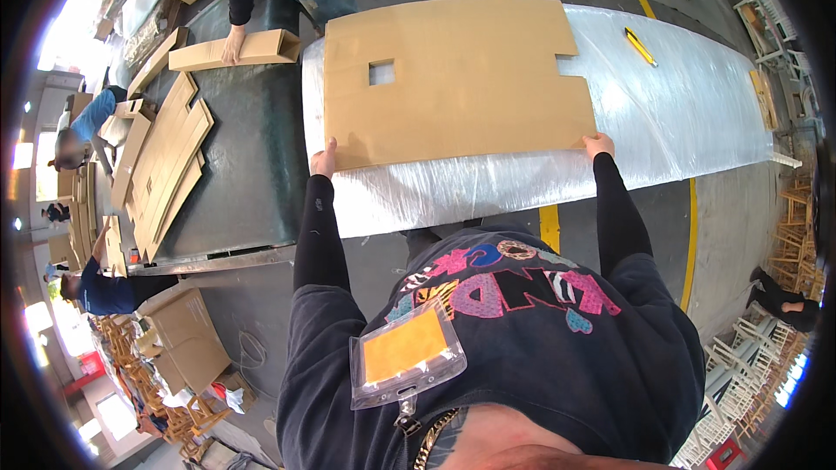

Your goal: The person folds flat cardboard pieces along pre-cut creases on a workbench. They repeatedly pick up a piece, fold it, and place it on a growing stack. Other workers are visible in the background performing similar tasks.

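A large flat sheet of brown cardboard (470,96) lies over a table top wrapped in clear plastic film (679,113). It has a square hole on its left side and a notch cut into its right edge. My left hand (324,159) grips the near left corner, thumb on top. At the near right corner my right hand (598,146) holds the same sheet, its fingers partly hidden by the edge. A yellow utility knife (641,47) rests on the film, right of the cardboard and apart from both hands.
On the dark table (248,157) at left lie several cut cardboard pieces (170,165). A co-worker's hand (233,45) presses on a long folded cardboard box (261,49) there. Other people stand farther left. Stacked chairs (740,365) line the right side.
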{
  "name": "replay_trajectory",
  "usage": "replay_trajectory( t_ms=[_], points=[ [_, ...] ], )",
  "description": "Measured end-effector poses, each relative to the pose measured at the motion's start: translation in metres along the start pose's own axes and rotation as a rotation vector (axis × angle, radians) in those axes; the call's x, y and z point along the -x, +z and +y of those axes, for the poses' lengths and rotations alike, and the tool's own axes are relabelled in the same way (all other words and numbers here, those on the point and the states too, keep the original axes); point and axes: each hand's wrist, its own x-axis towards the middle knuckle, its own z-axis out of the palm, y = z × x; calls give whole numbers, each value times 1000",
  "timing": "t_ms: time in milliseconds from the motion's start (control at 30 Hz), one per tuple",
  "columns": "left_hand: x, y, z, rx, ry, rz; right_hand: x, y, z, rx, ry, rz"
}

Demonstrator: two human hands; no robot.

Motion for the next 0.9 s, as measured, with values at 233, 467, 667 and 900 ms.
replay_trajectory(
  t_ms=[233,467,667,900],
  points=[
    [-7,-9,1,80,23,-15,-2,-3,-14,33,-2,-64],
    [-6,9,10,-53,46,27,-3,-26,1,67,-4,-48],
    [7,-20,22,-235,5,153,6,-37,-20,-73,107,-155],
    [56,-16,-11,-481,32,68,38,-45,33,-790,328,-324]
  ],
)
